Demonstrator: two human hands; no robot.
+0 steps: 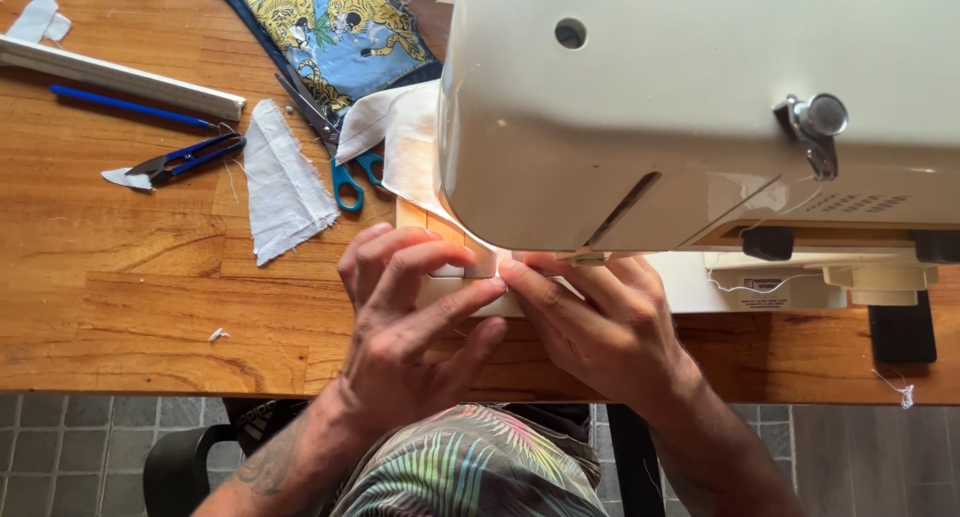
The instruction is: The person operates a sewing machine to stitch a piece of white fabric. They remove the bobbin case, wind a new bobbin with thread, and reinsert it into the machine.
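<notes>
Two hands: my left hand (405, 307) and my right hand (600, 322) lie close together at the base of the sewing machine (700, 107), fingertips almost meeting.
Left hand: fingers bent and pressing flat on the small pale cover piece (470, 272) at the front of the machine bed; it grips nothing that I can see.
Right hand: fingers stretched under the machine head, tips hidden there, so I cannot tell if it holds something.
Cover piece: smooth, cream plastic with a grey square part, directly under the machine head, at the near edge of the table (150, 317).
Machine: glossy cream shell, rounded corners, a metal thread guide on top, black knobs on the front.
Table: warm brown wooden planks with visible grain.
White cloth scraps: one rough triangle (285, 182) with frayed edges, to the left of my hands.
Scissors (335, 142): blue handles, steel blades, lying on the blue tiger-print fabric (320, 27).
Thread snips (185, 160): dark blue, near a blue pen (125, 107).
</notes>
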